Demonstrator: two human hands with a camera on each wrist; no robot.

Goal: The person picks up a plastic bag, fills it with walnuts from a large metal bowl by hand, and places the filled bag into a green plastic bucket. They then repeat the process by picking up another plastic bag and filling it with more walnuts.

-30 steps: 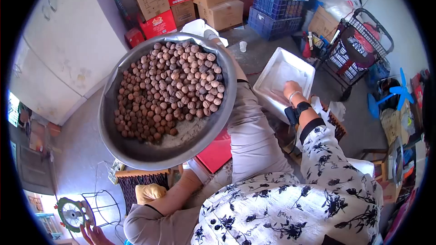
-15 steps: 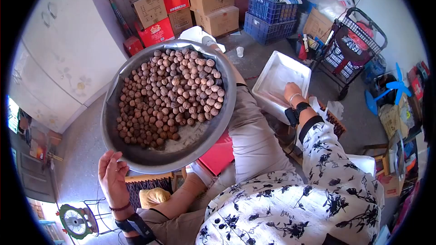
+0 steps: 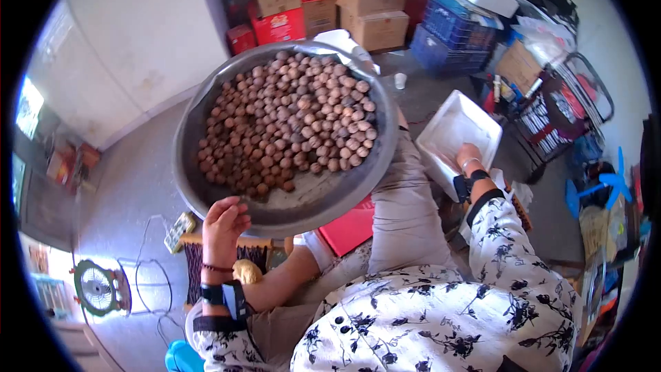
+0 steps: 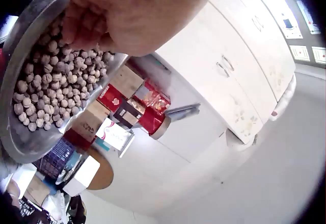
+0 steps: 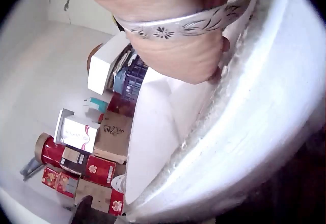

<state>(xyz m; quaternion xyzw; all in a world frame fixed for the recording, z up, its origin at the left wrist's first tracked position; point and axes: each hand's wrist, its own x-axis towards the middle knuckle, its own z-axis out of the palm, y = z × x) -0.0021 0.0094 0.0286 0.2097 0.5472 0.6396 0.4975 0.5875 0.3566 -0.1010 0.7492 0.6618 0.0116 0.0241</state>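
Note:
A large grey metal basin (image 3: 329,219) with a heap of walnuts (image 3: 289,120) rests over the person's lap. At its near left rim is the left hand (image 3: 226,224), fingers loosely bent, with nothing visible in them. In the left wrist view this hand (image 4: 137,17) overlaps the rim and the walnuts. The right hand (image 3: 469,156) reaches into a white foam box (image 3: 475,107) on the right, knuckles up and fingers bent downward. From the right wrist view, the hand (image 5: 178,58) lies close inside the box wall (image 5: 224,137); its fingertips are hidden, so I cannot tell what they hold.
Cardboard and red boxes (image 3: 375,27) are stacked at the back, beside blue crates (image 3: 451,48). A wheeled cart (image 3: 561,107) stands on the right, with a blue fan (image 3: 613,182) nearby. At the lower left is a floor fan (image 3: 96,287). A red box (image 3: 348,229) sits under the basin.
The left hand has come up from the lower left, beside the floor fan, to the basin's near rim. The head view has shifted. The right hand stays in the foam box.

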